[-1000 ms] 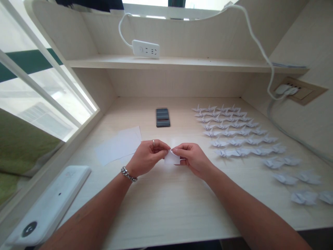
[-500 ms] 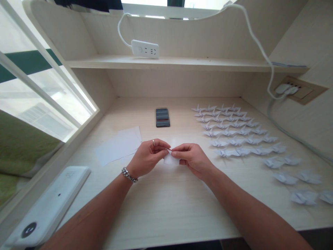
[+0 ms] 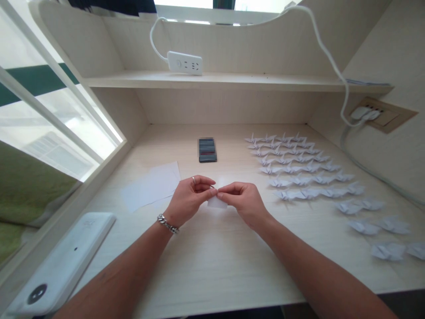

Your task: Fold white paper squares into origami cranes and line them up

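Observation:
A small folded white paper (image 3: pixel 217 203) is pinched between my two hands near the middle of the desk. My left hand (image 3: pixel 192 195), with a ring and a chain bracelet at the wrist, is closed on its upper left part. From the other side, the thumb and fingers of my right hand (image 3: pixel 244 200) grip the top edge. The fingertips nearly meet and cover the upper part of the paper. Loose white sheets (image 3: pixel 151 184) lie flat to the left of my left hand.
Rows of folded white paper cranes (image 3: pixel 302 168) fill the right side of the desk. A dark phone-like object (image 3: pixel 207 149) lies behind my hands. At the left edge is a long white device (image 3: pixel 66 261). A power strip (image 3: pixel 184 63) rests on the shelf, its cable running right.
My fingertips have shifted slightly on the paper, and my hands have drawn a little closer together. Less of the paper shows now. The other things stay in place.

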`<action>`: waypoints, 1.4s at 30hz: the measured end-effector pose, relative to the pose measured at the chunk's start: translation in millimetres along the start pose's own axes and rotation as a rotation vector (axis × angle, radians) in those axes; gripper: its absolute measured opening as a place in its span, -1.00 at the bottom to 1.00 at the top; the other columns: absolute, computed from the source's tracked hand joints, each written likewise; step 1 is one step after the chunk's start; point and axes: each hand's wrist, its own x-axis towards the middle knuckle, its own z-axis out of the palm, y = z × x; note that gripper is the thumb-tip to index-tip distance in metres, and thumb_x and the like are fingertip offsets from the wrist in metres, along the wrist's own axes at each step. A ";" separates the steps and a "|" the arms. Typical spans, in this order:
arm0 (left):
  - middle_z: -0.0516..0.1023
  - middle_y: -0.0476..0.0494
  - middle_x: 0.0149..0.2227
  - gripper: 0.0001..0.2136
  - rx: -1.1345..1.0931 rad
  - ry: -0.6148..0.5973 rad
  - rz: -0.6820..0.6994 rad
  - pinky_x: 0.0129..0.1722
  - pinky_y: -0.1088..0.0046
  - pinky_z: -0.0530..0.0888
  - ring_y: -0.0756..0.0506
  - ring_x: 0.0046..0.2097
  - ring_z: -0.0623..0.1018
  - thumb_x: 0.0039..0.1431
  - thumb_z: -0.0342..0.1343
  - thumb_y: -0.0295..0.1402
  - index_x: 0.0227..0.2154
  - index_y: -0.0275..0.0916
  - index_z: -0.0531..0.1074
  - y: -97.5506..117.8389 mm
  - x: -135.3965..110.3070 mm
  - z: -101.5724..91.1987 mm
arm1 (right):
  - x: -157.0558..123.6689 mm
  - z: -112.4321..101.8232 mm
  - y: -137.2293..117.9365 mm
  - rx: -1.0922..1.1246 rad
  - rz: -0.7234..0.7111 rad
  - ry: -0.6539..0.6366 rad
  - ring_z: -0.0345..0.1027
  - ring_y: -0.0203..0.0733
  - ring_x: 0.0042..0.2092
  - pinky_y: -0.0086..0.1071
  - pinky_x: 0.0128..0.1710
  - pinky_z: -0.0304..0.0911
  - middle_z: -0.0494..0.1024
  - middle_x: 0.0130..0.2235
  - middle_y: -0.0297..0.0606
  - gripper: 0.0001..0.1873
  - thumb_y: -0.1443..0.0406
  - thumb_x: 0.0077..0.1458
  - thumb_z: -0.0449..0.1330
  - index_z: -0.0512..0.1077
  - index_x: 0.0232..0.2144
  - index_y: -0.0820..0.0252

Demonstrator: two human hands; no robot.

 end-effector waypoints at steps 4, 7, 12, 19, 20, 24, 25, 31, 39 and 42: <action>0.60 -0.07 -0.45 -0.75 0.047 0.030 0.008 -0.42 0.53 0.46 0.00 -0.41 0.54 -0.10 0.34 -0.33 -0.33 -0.31 0.51 -0.8 0.0 -0.3 | -0.1 -0.7 -1.8 0.114 0.144 -0.053 0.40 -0.23 -0.39 -0.33 -0.37 0.32 0.57 -0.45 -0.25 -0.77 0.21 -0.22 0.42 0.58 -0.47 0.23; 0.60 -0.08 -0.44 -0.75 0.079 0.036 0.010 -0.42 0.52 0.46 -0.01 -0.40 0.55 -0.10 0.34 -0.32 -0.33 -0.30 0.51 -2.0 0.8 -0.9 | 0.3 -1.7 -1.8 0.187 0.212 -0.083 0.42 -0.22 -0.36 -0.32 -0.35 0.33 0.56 -0.41 -0.25 -0.74 0.21 -0.25 0.43 0.57 -0.46 0.23; 0.60 -0.10 -0.45 -0.75 0.096 0.035 0.000 -0.44 0.51 0.45 -0.02 -0.41 0.55 -0.11 0.34 -0.33 -0.34 -0.31 0.51 -3.3 0.8 -0.4 | 1.4 -1.4 -1.3 0.179 0.202 -0.071 0.42 -0.23 -0.38 -0.32 -0.35 0.34 0.56 -0.46 -0.25 -0.72 0.22 -0.31 0.46 0.58 -0.48 0.25; 0.60 -0.10 -0.46 -0.77 0.076 0.055 -0.008 -0.46 0.49 0.45 -0.02 -0.43 0.54 -0.12 0.34 -0.34 -0.36 -0.31 0.51 -1.0 -0.3 1.6 | 0.9 0.2 0.1 0.103 0.119 -0.048 0.41 -0.24 -0.40 -0.33 -0.36 0.32 0.58 -0.46 -0.26 -0.75 0.22 -0.26 0.43 0.58 -0.46 0.24; 0.59 -0.10 -0.47 -0.77 0.074 0.057 -0.006 -0.46 0.49 0.45 -0.03 -0.44 0.55 -0.12 0.34 -0.35 -0.37 -0.31 0.51 -0.8 -0.4 1.8 | 0.7 0.4 0.3 0.070 0.097 -0.044 0.40 -0.24 -0.41 -0.34 -0.38 0.31 0.58 -0.46 -0.26 -0.76 0.22 -0.24 0.42 0.58 -0.45 0.24; 0.59 -0.11 -0.46 -0.78 0.074 0.053 0.003 -0.44 0.50 0.45 -0.03 -0.41 0.55 -0.12 0.34 -0.36 -0.37 -0.32 0.51 -0.6 -0.5 2.1 | -0.4 1.2 -0.1 -0.073 0.014 -0.031 0.39 -0.25 -0.42 -0.37 -0.42 0.27 0.57 -0.47 -0.27 -0.80 0.23 -0.17 0.37 0.56 -0.44 0.23; 0.59 -0.11 -0.45 -0.78 0.076 0.052 0.005 -0.44 0.50 0.45 -0.03 -0.41 0.55 -0.12 0.33 -0.36 -0.37 -0.32 0.51 -0.5 -0.4 2.1 | -0.5 1.3 -0.3 -0.091 -0.004 -0.035 0.39 -0.25 -0.42 -0.37 -0.41 0.27 0.57 -0.47 -0.28 -0.81 0.24 -0.15 0.36 0.56 -0.44 0.23; 0.55 -0.04 -0.52 -0.82 -0.016 0.025 -0.038 -0.45 0.52 0.42 0.02 -0.47 0.49 -0.04 0.27 -0.38 -0.36 -0.31 0.48 1.1 -0.3 4.0 | 0.1 0.5 -1.5 -0.072 -0.019 -0.063 0.40 -0.25 -0.41 -0.34 -0.35 0.29 0.57 -0.46 -0.27 -0.84 0.27 -0.16 0.36 0.53 -0.46 0.24; 0.55 -0.06 -0.48 -0.73 0.046 -0.029 -0.006 -0.42 0.50 0.42 0.00 -0.42 0.51 -0.04 0.29 -0.31 -0.28 -0.32 0.47 -0.8 -0.5 3.2 | 1.5 -1.2 0.7 -0.085 -0.030 -0.068 0.39 -0.25 -0.41 -0.34 -0.37 0.27 0.57 -0.46 -0.28 -0.82 0.24 -0.15 0.35 0.53 -0.46 0.22; 0.59 -0.11 -0.44 -0.73 0.054 -0.009 0.001 -0.41 0.49 0.43 -0.04 -0.39 0.55 -0.08 0.32 -0.33 -0.30 -0.32 0.47 -2.2 -0.8 3.3 | 1.6 -0.7 2.0 -0.083 -0.039 -0.072 0.39 -0.26 -0.41 -0.36 -0.37 0.27 0.56 -0.45 -0.29 -0.80 0.23 -0.15 0.36 0.51 -0.44 0.23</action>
